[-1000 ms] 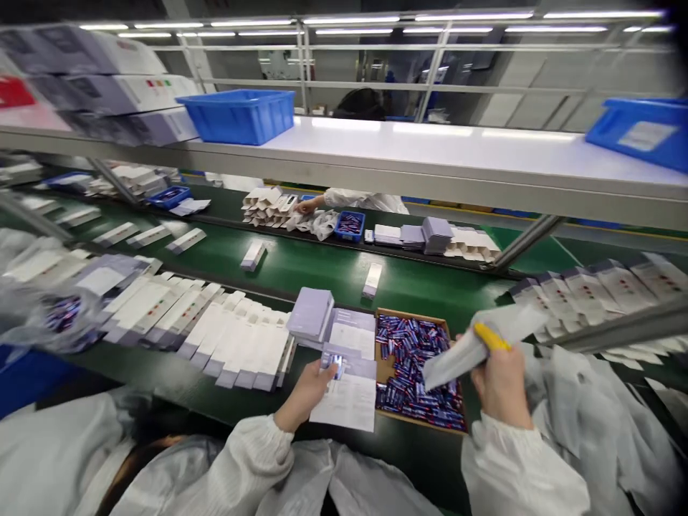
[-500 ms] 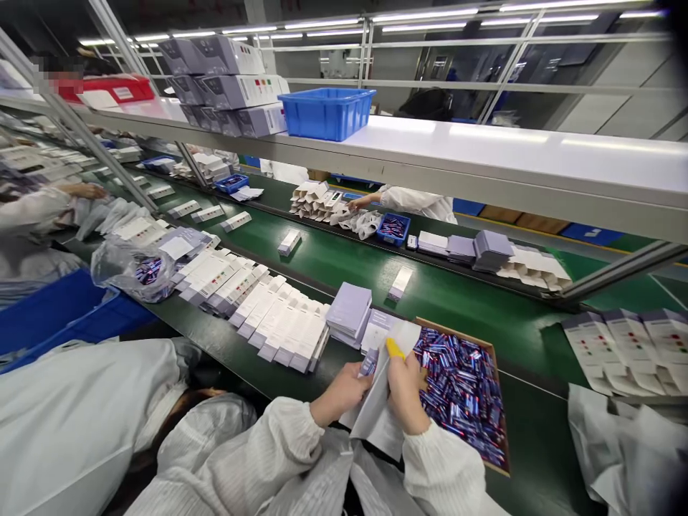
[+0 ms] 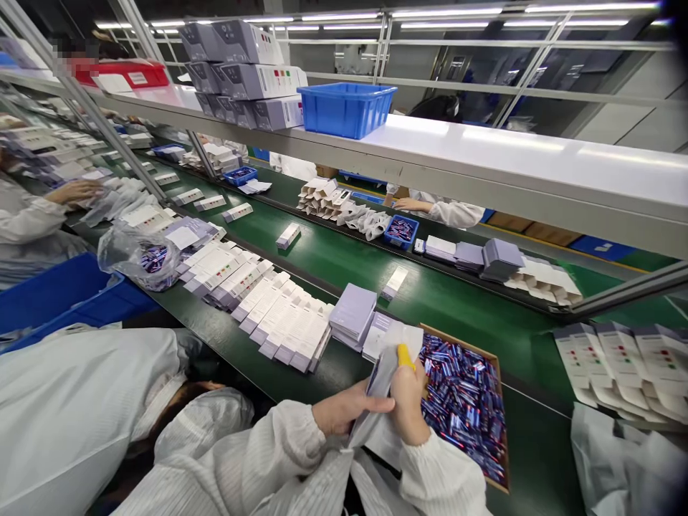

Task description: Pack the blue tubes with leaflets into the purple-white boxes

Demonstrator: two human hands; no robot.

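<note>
A soft white plastic bag (image 3: 383,443) is between my two hands at the front edge of the bench. My left hand (image 3: 341,408) is closed on its left side, thumb pointing right. My right hand (image 3: 409,401), with a yellow cover (image 3: 405,356) on one finger, grips the bag's upper right part. Whatever lies inside the bag is hidden. Just right of my right hand is a shallow cardboard box (image 3: 501,408) full of small blue-purple batteries (image 3: 462,394). Beyond my hands lie stacked lilac booklets (image 3: 353,309), and left of them a row of white-and-lilac cartons (image 3: 293,326).
A green conveyor belt (image 3: 333,261) runs behind the bench, carrying small boxes. Above it, a white shelf (image 3: 484,147) holds a blue bin (image 3: 347,111) and stacked boxes (image 3: 247,79). White bags (image 3: 623,451) hang at right. Co-workers' hands (image 3: 411,205) show across the belt and at left.
My left hand has moved right along the bag, closer to my right hand. The lilac item seen at its fingertips is now out of sight. A co-worker's hand across the belt has shifted right.
</note>
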